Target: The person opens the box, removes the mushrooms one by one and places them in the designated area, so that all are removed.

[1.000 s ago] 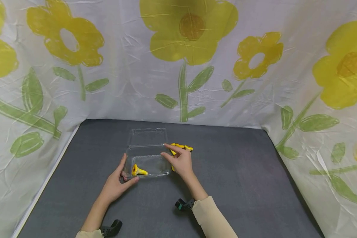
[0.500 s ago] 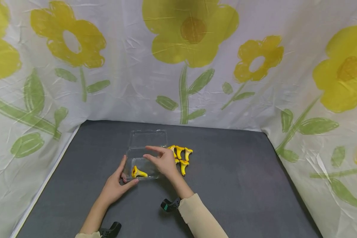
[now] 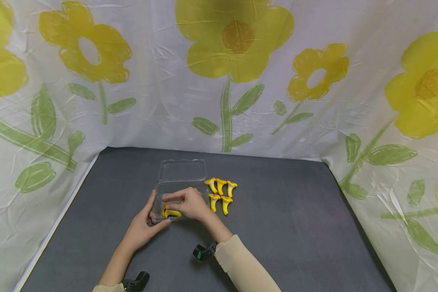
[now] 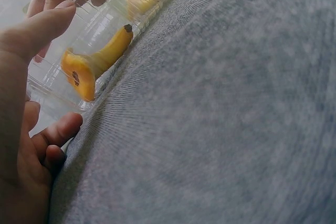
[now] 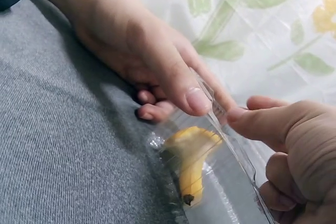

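Note:
A clear plastic clamshell box point(image 3: 195, 186) lies on the dark table with its lid point(image 3: 182, 170) folded back. One yellow trumpet-shaped mushroom point(image 4: 107, 56), dark at its stem tip, rests inside near the front left. My left hand point(image 3: 140, 229) grips the box's front left corner, thumb at the front rim and fingers along the left side. Over the box is my right hand point(image 3: 190, 205), thumb and forefinger apart and partly covering the mushroom in the head view. In the right wrist view the right hand point(image 5: 304, 145) is beside the box rim, with no finger on the mushroom point(image 5: 193, 163).
Several more yellow mushrooms point(image 3: 220, 186) lie in two rows on the table point(image 3: 295, 227), just right of the box. A white curtain point(image 3: 153, 109) with printed yellow flowers encloses the back and sides. Black wrist cameras point(image 3: 204, 251) sit on both forearms.
My right hand has moved left from the box's right side to above the mushroom inside it, uncovering the mushrooms on the table. My left hand stays on the box.

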`<control>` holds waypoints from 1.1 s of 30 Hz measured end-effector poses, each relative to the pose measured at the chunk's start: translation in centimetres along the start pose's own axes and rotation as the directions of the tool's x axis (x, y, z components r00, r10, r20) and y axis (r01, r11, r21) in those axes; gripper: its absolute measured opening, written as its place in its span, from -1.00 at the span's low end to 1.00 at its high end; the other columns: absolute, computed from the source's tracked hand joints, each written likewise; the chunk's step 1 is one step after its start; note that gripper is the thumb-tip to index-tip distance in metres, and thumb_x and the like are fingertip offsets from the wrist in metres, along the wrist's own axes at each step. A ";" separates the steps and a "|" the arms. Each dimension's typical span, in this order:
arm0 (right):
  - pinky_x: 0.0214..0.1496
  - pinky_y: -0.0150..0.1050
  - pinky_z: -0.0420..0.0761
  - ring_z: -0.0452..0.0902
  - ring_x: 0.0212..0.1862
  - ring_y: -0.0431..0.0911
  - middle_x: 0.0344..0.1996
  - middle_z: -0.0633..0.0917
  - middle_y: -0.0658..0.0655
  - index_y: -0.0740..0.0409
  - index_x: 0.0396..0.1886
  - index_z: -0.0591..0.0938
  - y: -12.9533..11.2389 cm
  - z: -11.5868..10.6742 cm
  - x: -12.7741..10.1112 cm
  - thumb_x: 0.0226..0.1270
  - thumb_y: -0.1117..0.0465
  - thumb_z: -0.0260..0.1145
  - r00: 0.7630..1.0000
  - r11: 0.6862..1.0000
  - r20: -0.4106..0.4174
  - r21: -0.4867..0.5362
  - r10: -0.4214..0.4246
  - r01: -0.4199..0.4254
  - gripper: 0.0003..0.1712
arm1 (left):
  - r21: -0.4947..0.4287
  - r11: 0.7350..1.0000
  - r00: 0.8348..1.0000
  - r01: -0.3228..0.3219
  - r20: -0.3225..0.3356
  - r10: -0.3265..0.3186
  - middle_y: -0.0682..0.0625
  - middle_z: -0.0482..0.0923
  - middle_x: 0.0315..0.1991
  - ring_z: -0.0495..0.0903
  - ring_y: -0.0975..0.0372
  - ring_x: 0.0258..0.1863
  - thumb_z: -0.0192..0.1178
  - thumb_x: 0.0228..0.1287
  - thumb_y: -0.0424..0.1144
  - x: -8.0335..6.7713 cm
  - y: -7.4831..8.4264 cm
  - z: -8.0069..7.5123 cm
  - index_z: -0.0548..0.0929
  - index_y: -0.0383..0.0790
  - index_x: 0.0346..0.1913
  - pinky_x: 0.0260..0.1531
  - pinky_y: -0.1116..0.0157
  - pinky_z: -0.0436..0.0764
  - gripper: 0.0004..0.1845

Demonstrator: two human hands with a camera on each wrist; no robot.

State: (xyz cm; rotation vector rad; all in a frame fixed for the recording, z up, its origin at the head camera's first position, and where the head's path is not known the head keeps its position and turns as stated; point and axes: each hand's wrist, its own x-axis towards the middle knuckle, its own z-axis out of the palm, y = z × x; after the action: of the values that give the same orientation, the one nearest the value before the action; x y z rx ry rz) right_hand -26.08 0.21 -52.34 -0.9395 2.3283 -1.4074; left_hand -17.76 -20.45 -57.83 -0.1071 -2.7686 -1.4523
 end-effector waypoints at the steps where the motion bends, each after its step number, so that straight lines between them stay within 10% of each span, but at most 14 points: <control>1: -0.67 -0.42 0.24 0.08 -0.82 -0.29 -0.05 0.86 0.07 0.06 0.12 0.84 0.0 0.0 0.0 0.45 0.25 0.48 1.000 1.000 0.015 -0.012 0.003 -0.003 -0.71 | 0.001 1.000 1.000 0.000 -0.001 0.000 0.03 0.42 -0.37 0.37 0.26 -0.43 0.51 0.33 0.02 0.0 0.1 0.0 -0.16 0.03 0.77 -0.30 0.26 0.37 0.21; 10: -0.54 -0.43 0.33 0.66 -0.50 -0.26 -0.01 0.85 -0.02 0.10 0.12 0.84 -0.2 0.1 0.1 0.43 0.30 0.48 0.995 0.996 0.087 -0.078 0.041 -0.034 -0.70 | 0.012 1.000 1.000 -0.011 -0.008 0.011 0.03 0.42 -0.37 0.35 0.28 -0.45 0.50 0.34 0.03 -0.1 0.2 -0.1 -0.13 -0.07 0.77 -0.33 0.27 0.35 0.20; 20: -0.35 -0.48 0.49 0.62 -0.37 -0.40 -0.01 0.85 -0.04 0.04 0.09 0.86 -0.5 0.1 0.1 0.40 0.31 0.49 0.989 0.973 0.019 -0.182 0.146 -0.141 -0.70 | -0.016 1.000 1.000 0.021 -0.005 -0.021 0.01 0.40 -0.38 0.31 0.28 -0.47 0.51 0.33 0.03 -0.1 0.7 -0.2 -0.12 -0.03 0.77 -0.37 0.29 0.33 0.20; 33: -0.59 -0.47 0.28 0.13 -0.78 -0.31 -0.18 0.87 -0.06 -0.02 0.01 0.89 -0.4 0.5 0.1 0.53 0.24 0.40 0.990 0.947 -0.010 -0.291 0.137 -0.134 -0.79 | -0.004 1.000 1.000 0.009 -0.013 -0.010 0.02 0.40 -0.38 0.33 0.26 -0.45 0.54 0.29 0.01 0.0 0.3 0.1 -0.11 -0.05 0.77 -0.36 0.28 0.35 0.22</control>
State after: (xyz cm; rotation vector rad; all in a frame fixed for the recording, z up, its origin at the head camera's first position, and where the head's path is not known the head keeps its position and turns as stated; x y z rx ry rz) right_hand -25.73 -0.28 -52.25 -0.8361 2.5840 -1.0225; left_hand -17.75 -20.25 -57.63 -0.0843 -2.7595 -1.4557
